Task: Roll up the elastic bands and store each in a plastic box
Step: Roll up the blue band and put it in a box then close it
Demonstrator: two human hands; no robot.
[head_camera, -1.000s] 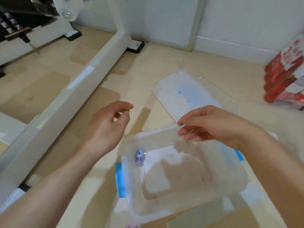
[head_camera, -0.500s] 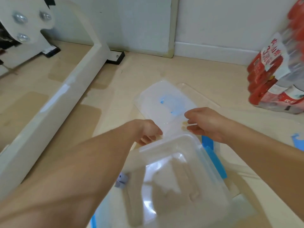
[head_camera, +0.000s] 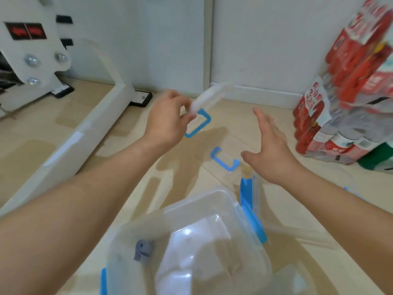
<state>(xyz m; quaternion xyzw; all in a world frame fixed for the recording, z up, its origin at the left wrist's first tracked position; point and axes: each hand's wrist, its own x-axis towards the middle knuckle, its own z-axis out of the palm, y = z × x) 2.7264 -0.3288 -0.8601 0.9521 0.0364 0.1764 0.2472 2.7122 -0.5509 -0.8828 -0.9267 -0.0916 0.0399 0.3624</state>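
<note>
Since 0.5 s earlier, one clear lid (head_camera: 209, 96) w/ blue handle had been lifted off the floor (head_camera: 63, 133). It was pinched by the left hand (head_camera: 168, 122), tilted & blurred. Fingers of the right hand (head_camera: 270, 150) were spread wide & straight above a 2nd lid (head_camera: 222, 163) left on the floor. A grey rolled band (head_camera: 143, 250) was seen inside the plastic box (head_camera: 244, 206), at its left wall.

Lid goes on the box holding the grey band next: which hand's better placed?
Left. The left hand grips the raised clear lid; the right hand is open, holding nothing, beyond the box.
</note>
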